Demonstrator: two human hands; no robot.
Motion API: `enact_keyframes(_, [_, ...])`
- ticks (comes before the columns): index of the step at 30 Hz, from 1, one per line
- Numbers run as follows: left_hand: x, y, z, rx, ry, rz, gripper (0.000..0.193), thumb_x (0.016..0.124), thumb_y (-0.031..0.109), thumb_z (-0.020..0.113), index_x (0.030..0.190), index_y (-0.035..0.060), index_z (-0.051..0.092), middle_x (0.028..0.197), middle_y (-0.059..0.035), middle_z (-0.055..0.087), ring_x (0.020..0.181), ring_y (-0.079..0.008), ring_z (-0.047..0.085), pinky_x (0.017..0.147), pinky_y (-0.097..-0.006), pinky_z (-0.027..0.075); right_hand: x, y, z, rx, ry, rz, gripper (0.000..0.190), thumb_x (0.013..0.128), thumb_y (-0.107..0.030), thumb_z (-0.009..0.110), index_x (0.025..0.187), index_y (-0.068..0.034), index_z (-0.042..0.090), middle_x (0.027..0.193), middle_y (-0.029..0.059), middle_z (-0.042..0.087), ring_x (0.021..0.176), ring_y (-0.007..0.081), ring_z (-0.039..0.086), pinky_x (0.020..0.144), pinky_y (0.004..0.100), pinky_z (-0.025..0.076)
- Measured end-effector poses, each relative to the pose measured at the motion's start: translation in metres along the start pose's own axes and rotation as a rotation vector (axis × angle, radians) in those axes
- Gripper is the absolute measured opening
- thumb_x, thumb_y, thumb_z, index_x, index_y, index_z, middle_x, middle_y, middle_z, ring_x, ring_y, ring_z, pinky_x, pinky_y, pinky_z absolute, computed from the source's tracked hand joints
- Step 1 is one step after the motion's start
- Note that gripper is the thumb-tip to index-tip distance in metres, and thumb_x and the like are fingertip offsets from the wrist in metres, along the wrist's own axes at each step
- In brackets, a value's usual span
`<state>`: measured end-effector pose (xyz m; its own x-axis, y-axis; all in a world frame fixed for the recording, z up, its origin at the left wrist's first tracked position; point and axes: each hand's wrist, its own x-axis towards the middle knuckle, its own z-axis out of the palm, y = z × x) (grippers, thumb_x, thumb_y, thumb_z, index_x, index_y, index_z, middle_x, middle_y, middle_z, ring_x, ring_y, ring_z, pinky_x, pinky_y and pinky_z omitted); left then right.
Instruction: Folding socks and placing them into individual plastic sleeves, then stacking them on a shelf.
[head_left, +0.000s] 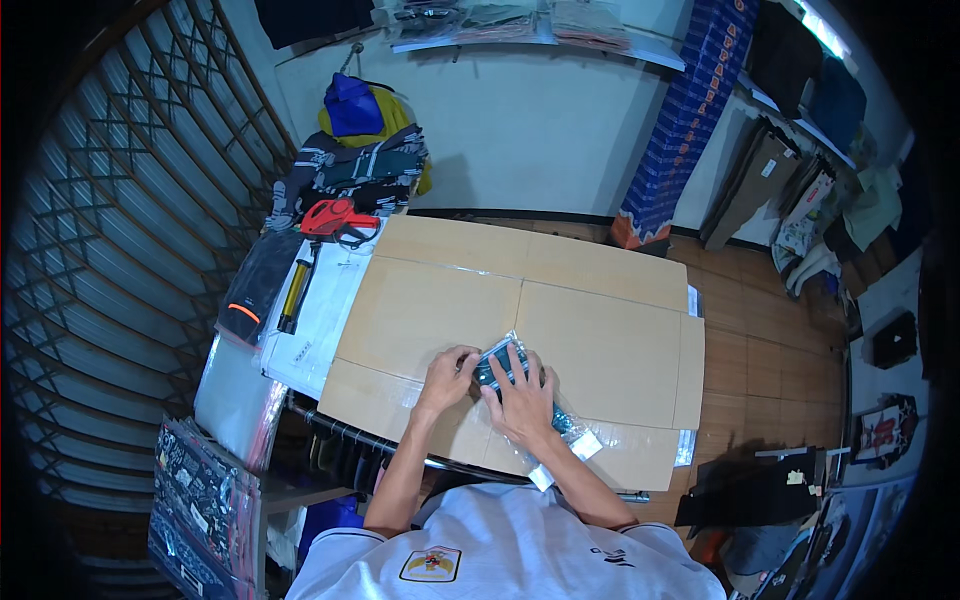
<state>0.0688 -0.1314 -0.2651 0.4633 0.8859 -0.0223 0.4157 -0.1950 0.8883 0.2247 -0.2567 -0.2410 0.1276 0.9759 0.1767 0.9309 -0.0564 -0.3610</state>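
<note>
A folded dark green cloth item in a clear plastic bag (499, 360) lies at a slant on a flattened cardboard sheet (600, 337) before me. My right hand (523, 397) is spread over the bag with the palm down, fingers apart. At the bag's left edge, my left hand (448, 379) has its fingers bent; whether they pinch the plastic cannot be told. More green material and loose plastic show beneath and beside my right wrist, with white paper tags (586, 445) near the cardboard's front edge.
Left of the cardboard lie a red tool (337, 219), a yellow and black hand pump (296, 292) and a black bag (259, 281). Folded patterned clothes (367, 172) are piled at the back left. A clothes rail (345, 431) runs under the front edge. A blue wrapped pillar (679, 120) stands behind.
</note>
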Motion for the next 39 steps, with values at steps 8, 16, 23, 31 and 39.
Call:
enact_keyframes(8, [-0.006,0.007,-0.008,-0.397,-0.19,-0.19,0.026,0.101,0.014,0.081,0.119,0.0,0.07,0.107,-0.008,0.076,0.097,-0.0131,0.069,0.081,-0.0309,0.058,-0.009,0.01,-0.009,0.46,0.146,0.013,0.06,0.105,-0.025,0.054,0.161,-0.005,0.049,0.162,0.0272,0.051,0.15,0.0474,0.046,0.124,0.0596,0.03])
enact_keyframes(16, [-0.091,0.037,-0.039,-0.605,-0.033,-0.072,0.027,0.101,0.008,0.08,0.121,0.0017,0.064,0.114,-0.0072,0.075,0.099,-0.0109,0.07,0.084,-0.028,0.058,0.002,0.0,-0.057,0.937,0.046,0.091,0.095,0.091,-0.027,0.088,0.166,0.0,0.037,0.165,0.0282,0.048,0.151,0.0382,0.051,0.124,0.0495,0.041])
enact_keyframes(23, [-0.215,0.065,-0.103,-0.469,0.152,-0.02,0.028,0.098,0.009,0.083,0.12,0.0023,0.067,0.112,-0.0063,0.076,0.102,-0.012,0.07,0.089,-0.0311,0.059,-0.003,-0.081,-0.068,1.31,-0.524,-0.073,0.029,0.084,-0.011,0.096,0.101,-0.004,0.074,0.085,-0.0046,0.07,0.078,0.0025,0.062,0.07,0.0221,0.048])
enact_keyframes(31, [-0.422,0.048,-0.134,-0.558,0.738,-0.123,0.03,0.093,0.008,0.088,0.116,0.0021,0.069,0.101,-0.0049,0.08,0.087,-0.0074,0.072,0.079,-0.0244,0.059,-0.091,-0.236,-0.048,1.263,-0.892,-0.301,0.023,0.089,-0.006,0.091,0.105,0.002,0.077,0.092,0.0023,0.076,0.083,0.0062,0.067,0.074,0.0248,0.055])
enact_keyframes(39, [-0.621,0.039,-0.114,-0.57,1.285,-0.143,0.026,0.096,0.006,0.085,0.119,-0.0025,0.078,0.102,-0.0095,0.082,0.088,-0.0098,0.074,0.08,-0.0247,0.06,-0.203,-0.367,-0.01,1.155,-1.268,-0.599,0.023,0.09,-0.008,0.09,0.107,0.002,0.079,0.095,0.0058,0.079,0.085,0.0087,0.07,0.077,0.0275,0.058])
